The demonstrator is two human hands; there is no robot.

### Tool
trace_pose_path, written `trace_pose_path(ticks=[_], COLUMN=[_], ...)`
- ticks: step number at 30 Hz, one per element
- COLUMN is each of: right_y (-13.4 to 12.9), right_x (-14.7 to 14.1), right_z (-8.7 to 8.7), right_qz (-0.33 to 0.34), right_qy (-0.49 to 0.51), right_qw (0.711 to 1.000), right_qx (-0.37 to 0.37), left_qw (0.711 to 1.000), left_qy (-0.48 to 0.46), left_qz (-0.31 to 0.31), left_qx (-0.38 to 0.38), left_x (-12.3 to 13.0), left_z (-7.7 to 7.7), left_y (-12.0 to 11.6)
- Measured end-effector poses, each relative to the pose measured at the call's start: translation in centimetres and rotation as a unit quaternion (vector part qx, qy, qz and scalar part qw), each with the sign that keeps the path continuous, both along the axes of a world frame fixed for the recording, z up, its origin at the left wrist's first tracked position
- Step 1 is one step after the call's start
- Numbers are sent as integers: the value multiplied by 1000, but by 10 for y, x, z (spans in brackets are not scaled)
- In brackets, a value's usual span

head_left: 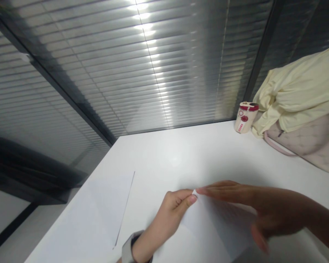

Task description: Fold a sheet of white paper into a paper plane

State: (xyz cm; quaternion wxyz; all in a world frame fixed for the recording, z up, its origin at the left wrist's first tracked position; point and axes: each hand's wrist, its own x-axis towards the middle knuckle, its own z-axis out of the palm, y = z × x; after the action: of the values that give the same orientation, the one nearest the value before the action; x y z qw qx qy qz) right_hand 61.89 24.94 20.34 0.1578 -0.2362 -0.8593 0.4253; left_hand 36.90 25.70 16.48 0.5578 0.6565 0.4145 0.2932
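A white sheet of paper [205, 228], which looks folded to a point at its far end, lies in front of me at the lower middle. My left hand [174, 210] is closed on that tip, pinching it between thumb and fingers. Over the paper's right side is my right hand [246, 199], its fingers stretched out together and its thumb apart. Its fingertips reach the tip beside my left fingers. The right hand's thumb is slightly blurred, and part of the paper is hidden under this hand.
More white paper [99, 208] with a thin dark line along its right edge lies on the white table [164, 157] at left. A cream and red can-shaped container [246, 118] stands back right, beside a pink quilted bag [314, 142] under pale yellow cloth [304, 87]. Blinds [153, 65] rise behind.
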Motion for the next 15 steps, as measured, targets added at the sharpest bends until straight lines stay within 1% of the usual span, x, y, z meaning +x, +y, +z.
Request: trace_pose_path(ticks=[3,5,7,11,15], right_y=[3,4,3,3,4], right_x=[-9,-14,-17,-18,-20], right_z=[1,0,-2,-9,-14], right_qz=[-38,-47,-54,-72,-70], right_qy=[-31,-47,-52,-40,-12], right_qw=[999,998,997,996,995], right_qx=[7,19,28,47,74], left_qw=[997,990,982,963,949], left_qy=[-44,-90,-132,-195,-220], left_qz=[33,57,77,117,142], left_qx=[-49,-90,-113,-142,-177], left_x=[1,2,2,4,6], left_z=[-3,-6,-10,-13,-12], left_y=[-2,-2,-2,-1,-2])
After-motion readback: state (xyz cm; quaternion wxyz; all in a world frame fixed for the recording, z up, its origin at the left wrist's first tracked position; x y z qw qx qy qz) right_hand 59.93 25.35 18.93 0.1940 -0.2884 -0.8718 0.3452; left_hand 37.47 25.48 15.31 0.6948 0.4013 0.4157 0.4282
